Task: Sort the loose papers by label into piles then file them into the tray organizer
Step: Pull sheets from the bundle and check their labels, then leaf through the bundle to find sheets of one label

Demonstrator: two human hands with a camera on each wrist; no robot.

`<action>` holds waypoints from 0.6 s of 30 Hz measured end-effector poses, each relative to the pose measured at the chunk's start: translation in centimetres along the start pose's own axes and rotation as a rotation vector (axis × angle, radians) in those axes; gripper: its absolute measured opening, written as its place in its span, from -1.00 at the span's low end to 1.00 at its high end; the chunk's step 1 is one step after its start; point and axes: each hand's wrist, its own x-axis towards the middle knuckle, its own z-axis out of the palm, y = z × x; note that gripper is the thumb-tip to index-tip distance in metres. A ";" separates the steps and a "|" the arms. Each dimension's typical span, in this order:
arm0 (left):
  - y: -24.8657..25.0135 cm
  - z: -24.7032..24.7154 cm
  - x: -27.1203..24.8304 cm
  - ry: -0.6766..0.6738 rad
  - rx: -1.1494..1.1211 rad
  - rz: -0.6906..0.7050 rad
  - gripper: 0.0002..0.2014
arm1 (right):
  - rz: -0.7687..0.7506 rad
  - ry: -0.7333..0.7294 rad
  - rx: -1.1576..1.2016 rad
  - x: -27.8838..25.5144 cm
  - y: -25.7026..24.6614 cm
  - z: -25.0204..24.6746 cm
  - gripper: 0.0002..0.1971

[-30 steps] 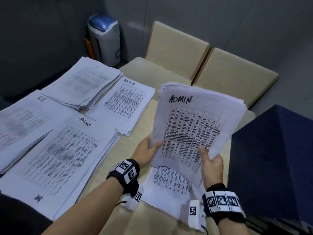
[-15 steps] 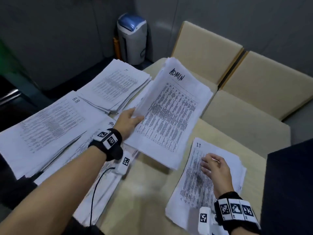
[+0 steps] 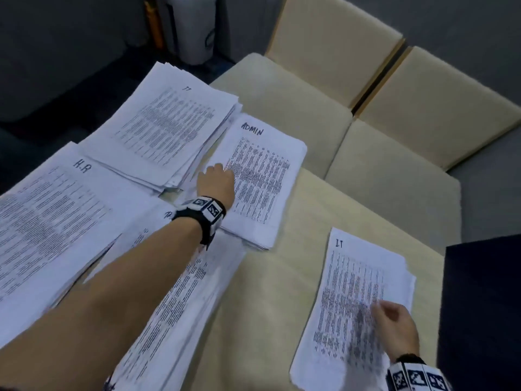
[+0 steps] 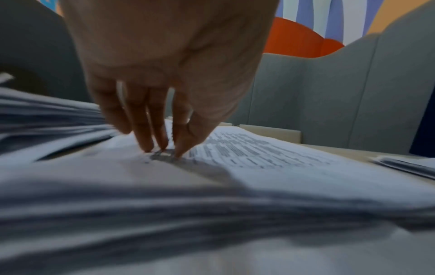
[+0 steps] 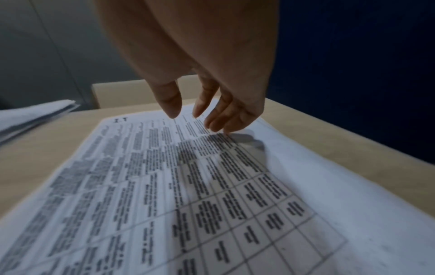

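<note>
My left hand (image 3: 217, 183) rests straight fingertips (image 4: 146, 143) on the ADMIN pile (image 3: 265, 176), far side of the table (image 3: 270, 300). Right hand (image 3: 396, 327), fingers loose, touches the loose IT stack (image 3: 349, 300) nearer me, gripping nothing.

Office or meeting-room setting. Pale wood counter (image 3: 282, 292) covered with printed paper stacks hand-labelled ADMIN (image 3: 262, 176), H.R (image 3: 56, 210), I.T (image 3: 355, 292). Beige cushioned chairs (image 3: 366, 88) pushed up against it, grey padded wall panels (image 4: 341, 93), a lidded waste bin (image 3: 191, 26) on dark floor.
</note>
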 end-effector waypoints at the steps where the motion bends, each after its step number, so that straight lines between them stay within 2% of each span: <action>1: 0.5 0.5 0.1 -0.023 0.023 -0.011 -0.63 | 0.006 0.050 -0.048 0.2 0.2 -0.2 -0.82; 3: 1.8 0.6 0.0 -0.022 0.018 -0.065 -0.62 | 0.022 0.105 -0.131 0.6 0.6 -0.6 -0.54; 4: 2.7 0.4 -0.4 0.026 -0.037 -0.064 -0.63 | 0.036 0.110 -0.168 0.8 0.9 -0.7 -0.40; 6: 5.1 0.1 -1.8 0.145 -0.213 0.017 -0.65 | 0.075 0.094 -0.212 1.2 1.8 -0.8 -0.17; 8: 8.4 0.6 -4.2 0.138 -0.385 0.148 -0.74 | 0.117 0.094 -0.213 1.5 2.5 -0.9 -0.05; 11: 13.3 3.0 -8.9 -0.106 -0.517 0.258 -0.81 | 0.187 0.110 -0.150 1.7 2.8 -1.4 -0.08; 14: 16.7 6.0 -13.0 -0.318 -0.495 0.220 -0.77 | 0.162 0.099 -0.085 2.4 3.2 -2.0 -0.26; 16: 18.1 7.3 -15.0 -0.362 -0.459 0.167 -0.75 | 0.132 0.067 -0.025 2.9 3.9 -2.2 -0.38; 18: 19.2 8.0 -16.5 -0.346 -0.438 0.120 -0.76 | 0.128 -0.002 0.061 3.1 4.6 -2.4 -0.49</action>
